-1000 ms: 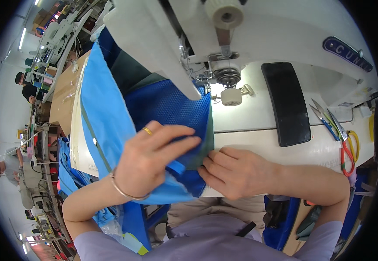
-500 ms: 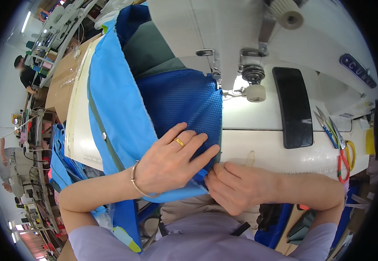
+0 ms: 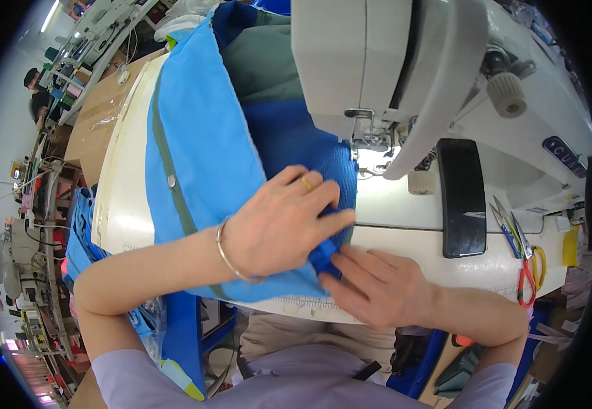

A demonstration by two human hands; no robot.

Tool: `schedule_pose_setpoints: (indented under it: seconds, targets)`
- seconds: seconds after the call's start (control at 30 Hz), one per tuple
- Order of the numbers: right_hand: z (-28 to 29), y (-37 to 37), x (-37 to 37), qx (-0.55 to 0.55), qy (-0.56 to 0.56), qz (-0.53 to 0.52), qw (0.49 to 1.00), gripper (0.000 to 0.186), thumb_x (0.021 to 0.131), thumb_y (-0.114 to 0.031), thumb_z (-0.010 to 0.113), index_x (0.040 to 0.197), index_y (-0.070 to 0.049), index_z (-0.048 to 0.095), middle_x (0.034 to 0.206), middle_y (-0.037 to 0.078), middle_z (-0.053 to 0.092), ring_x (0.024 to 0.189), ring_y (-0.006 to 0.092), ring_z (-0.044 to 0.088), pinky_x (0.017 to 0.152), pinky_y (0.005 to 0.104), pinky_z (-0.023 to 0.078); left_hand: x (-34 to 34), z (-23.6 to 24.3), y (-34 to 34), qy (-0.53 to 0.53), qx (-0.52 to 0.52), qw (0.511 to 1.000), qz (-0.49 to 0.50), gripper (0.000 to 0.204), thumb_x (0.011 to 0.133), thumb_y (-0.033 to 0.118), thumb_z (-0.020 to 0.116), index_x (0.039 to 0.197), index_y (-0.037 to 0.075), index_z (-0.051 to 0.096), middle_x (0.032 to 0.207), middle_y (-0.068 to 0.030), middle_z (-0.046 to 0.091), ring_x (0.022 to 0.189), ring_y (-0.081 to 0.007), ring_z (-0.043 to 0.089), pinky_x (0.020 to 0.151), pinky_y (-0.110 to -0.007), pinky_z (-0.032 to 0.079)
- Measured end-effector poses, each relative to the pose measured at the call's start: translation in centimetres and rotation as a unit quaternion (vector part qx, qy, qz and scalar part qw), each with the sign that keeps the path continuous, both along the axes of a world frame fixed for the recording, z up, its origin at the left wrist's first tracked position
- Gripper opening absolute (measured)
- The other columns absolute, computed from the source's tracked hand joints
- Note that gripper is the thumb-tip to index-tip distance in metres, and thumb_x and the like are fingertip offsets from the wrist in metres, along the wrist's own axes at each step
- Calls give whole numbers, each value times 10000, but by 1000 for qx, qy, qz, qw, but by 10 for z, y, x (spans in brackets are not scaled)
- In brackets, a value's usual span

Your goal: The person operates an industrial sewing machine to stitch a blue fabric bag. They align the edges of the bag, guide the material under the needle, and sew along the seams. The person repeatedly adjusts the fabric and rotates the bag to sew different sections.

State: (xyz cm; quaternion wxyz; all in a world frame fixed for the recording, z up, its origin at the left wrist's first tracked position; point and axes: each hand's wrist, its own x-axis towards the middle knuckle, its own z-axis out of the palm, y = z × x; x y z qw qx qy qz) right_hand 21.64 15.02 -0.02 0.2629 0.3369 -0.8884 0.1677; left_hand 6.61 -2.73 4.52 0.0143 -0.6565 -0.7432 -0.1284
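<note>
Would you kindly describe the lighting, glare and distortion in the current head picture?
In the head view, strong light washes out the machine bed near the needle; a pale reflection marks the black phone; the tabletop's front edge bows; the corners go black; the left hand looks slightly soft.

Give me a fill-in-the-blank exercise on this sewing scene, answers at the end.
The left hand wears a yellow ____ on one finger.
The strip along the light blue fabric is coloured ____.
The black phone lies to the ____ of that fabric in the picture.
The sewing machine is mainly coloured ____.

Missing words: ring; green; right; white.
</note>
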Motion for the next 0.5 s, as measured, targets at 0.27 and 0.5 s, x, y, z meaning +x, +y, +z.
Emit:
schedule_pose_setpoints:
  seconds: [0.27,0.5]
  targets:
    - [-6,1,-13,-76,-65,-41,994,337,758,-134,785,1078,-47,725,1165,131,663,1050,275,656,834,371,567,-8,16,13,119,-60,987,92,549,756,70,708,1302,118,660,1094,-112,639,881,-288,649,769,-383,547]
    - [2,-3,-6,-97,-106,-7,990,365,756,-132,694,1082,30,714,1088,166,666,1016,292,639,856,357,535,90,78,-35,131,-261,950,110,347,780,160,723,1103,37,708,770,-57,575,595,-197,619,487,-333,493]
